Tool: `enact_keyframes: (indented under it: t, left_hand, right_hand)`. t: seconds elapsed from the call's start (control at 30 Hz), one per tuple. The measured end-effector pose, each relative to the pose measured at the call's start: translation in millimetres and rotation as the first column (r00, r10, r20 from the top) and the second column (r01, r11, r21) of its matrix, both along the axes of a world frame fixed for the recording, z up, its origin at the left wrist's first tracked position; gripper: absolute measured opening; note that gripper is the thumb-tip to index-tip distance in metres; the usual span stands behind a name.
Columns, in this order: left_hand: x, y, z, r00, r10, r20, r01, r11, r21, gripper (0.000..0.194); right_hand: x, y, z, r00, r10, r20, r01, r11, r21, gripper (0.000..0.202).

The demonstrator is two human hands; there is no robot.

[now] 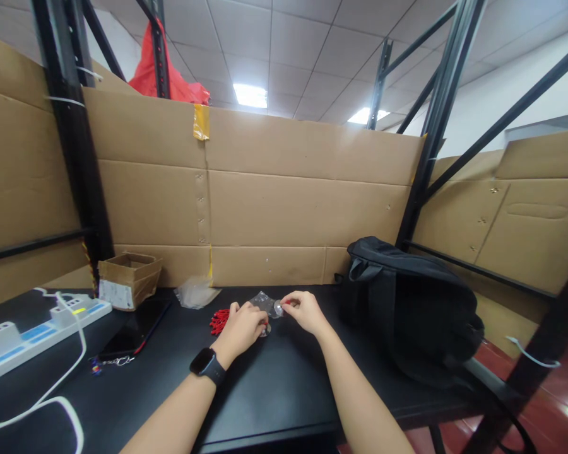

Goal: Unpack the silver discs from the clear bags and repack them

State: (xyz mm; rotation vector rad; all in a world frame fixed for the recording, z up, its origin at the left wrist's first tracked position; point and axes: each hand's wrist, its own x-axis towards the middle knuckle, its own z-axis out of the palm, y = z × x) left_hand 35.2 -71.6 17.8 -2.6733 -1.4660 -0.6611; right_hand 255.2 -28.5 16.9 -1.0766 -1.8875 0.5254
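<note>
On the black surface [274, 391], a red looped bundle [219, 322] lies beside the left hand [239, 328], fingers curled, its hold on a small blurred piece [266, 330] unclear; next, a clear plastic bag [262, 301], then a shiny round piece [278, 308] pinched in the right hand [307, 311]'s closed grip.

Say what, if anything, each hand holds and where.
The right hand pinches a small shiny round piece by its right edge; the left hand's hold is too hidden to tell.
</note>
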Motion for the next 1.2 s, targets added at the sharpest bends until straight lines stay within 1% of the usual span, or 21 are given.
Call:
enact_keyframes:
  t: [0.07, 0.2, 0.27, 0.3, 0.37, 0.43, 0.5, 0.53, 0.57, 0.63, 0.67, 0.7, 0.73, 0.77, 0.87, 0.93, 1.07, 1.13, 1.2]
  left_hand:
    - [1, 1, 0.3, 1.0, 0.015, 0.008, -0.015, 1.0, -0.015, 0.02]
    - [-1, 1, 2.2, 0.996, 0.082, 0.038, -0.082, 0.997, -0.012, 0.019]
    - [-5, 1, 4.5, 0.993, 0.103, 0.066, -0.103, 0.995, -0.001, 0.019]
    - [-6, 1, 5.9, 0.99, 0.112, 0.082, -0.113, 0.994, 0.006, 0.019]
    - [-9, 1, 8.6, 0.985, 0.132, 0.115, -0.135, 0.99, 0.024, 0.019]
    - [-10, 1, 11.1, 0.979, 0.15, 0.137, -0.157, 0.987, 0.043, 0.018]
    - [-10, 1, 13.1, 0.978, 0.15, 0.146, -0.16, 0.985, 0.062, 0.018]
    - [-10, 1, 14.0, 0.978, 0.147, 0.149, -0.159, 0.985, 0.071, 0.019]
    - [-10, 0, 14.9, 0.977, 0.146, 0.156, -0.16, 0.984, 0.081, 0.019]
    - [-10, -1, 16.6, 0.971, 0.158, 0.179, -0.179, 0.978, 0.103, 0.02]
    - [-11, -1, 17.4, 0.966, 0.172, 0.195, -0.196, 0.974, 0.112, 0.022]
    - [-12, -1, 18.3, 0.96, 0.187, 0.21, -0.215, 0.969, 0.12, 0.023]
    - [-13, -1, 19.0, 0.953, 0.203, 0.225, -0.234, 0.964, 0.125, 0.024]
    - [-15, -1, 19.6, 0.946, 0.218, 0.238, -0.252, 0.959, 0.126, 0.025]
    - [-19, 1, 20.1, 0.917, 0.265, 0.299, -0.308, 0.946, 0.105, 0.025]
    - [-20, 4, 19.0, 0.88, 0.291, 0.375, -0.338, 0.939, 0.065, 0.024]
    - [-22, 11, 13.5, 0.804, 0.289, 0.519, -0.322, 0.946, -0.027, 0.021]
    - [-22, 15, 9.8, 0.793, 0.292, 0.535, -0.316, 0.948, -0.05, 0.02]
    - [-22, 17, 6.3, 0.794, 0.307, 0.525, -0.321, 0.945, -0.067, 0.02]
  right_hand:
    - [0, -2, 1.0, 0.999, -0.01, 0.041, 0.01, 1.0, 0.01, 0.014]
    - [0, -8, 5.7, 0.99, -0.037, 0.134, 0.031, 0.998, 0.048, 0.014]
    - [-1, -10, 10.3, 0.99, -0.05, 0.132, 0.039, 0.995, 0.087, 0.013]
    - [-1, -12, 13.1, 0.993, -0.063, 0.1, 0.051, 0.992, 0.113, 0.012]
    - [-3, -15, 18.8, 0.992, -0.117, -0.039, 0.121, 0.978, 0.167, 0.013]
    - [-7, -18, 23.0, 0.957, -0.191, -0.22, 0.235, 0.952, 0.194, 0.021]
    - [-12, -21, 23.7, 0.907, -0.245, -0.342, 0.32, 0.929, 0.185, 0.029]
    - [-15, -22, 22.4, 0.907, -0.244, -0.343, 0.317, 0.932, 0.175, 0.03]
    - [-17, -22, 20.4, 0.932, -0.216, -0.29, 0.271, 0.948, 0.164, 0.028]
    - [-21, -23, 14.9, 0.992, -0.102, -0.074, 0.111, 0.986, 0.123, 0.018]
    - [-22, -23, 12.2, 0.998, -0.04, 0.042, 0.036, 0.995, 0.092, 0.013]
    - [-22, -22, 10.1, 0.991, 0.002, 0.131, -0.011, 0.998, 0.065, 0.01]
    - [-21, -22, 8.8, 0.983, 0.013, 0.182, -0.023, 0.998, 0.052, 0.01]
    - [-20, -22, 8.4, 0.98, -0.002, 0.198, -0.009, 0.999, 0.054, 0.011]
    - [-16, -22, 11.3, 0.983, -0.051, 0.178, 0.041, 0.997, 0.062, 0.015]
    - [-14, -22, 14.0, 0.988, -0.06, 0.145, 0.052, 0.997, 0.059, 0.015]
    - [-17, -20, 13.8, 0.998, -0.048, -0.027, 0.049, 0.999, 0.021, 0.011]
    - [-19, -18, 10.3, 0.994, -0.029, -0.106, 0.027, 0.999, -0.018, 0.012]
    - [-21, -15, 5.6, 0.989, -0.007, -0.15, -0.001, 0.999, -0.05, 0.013]
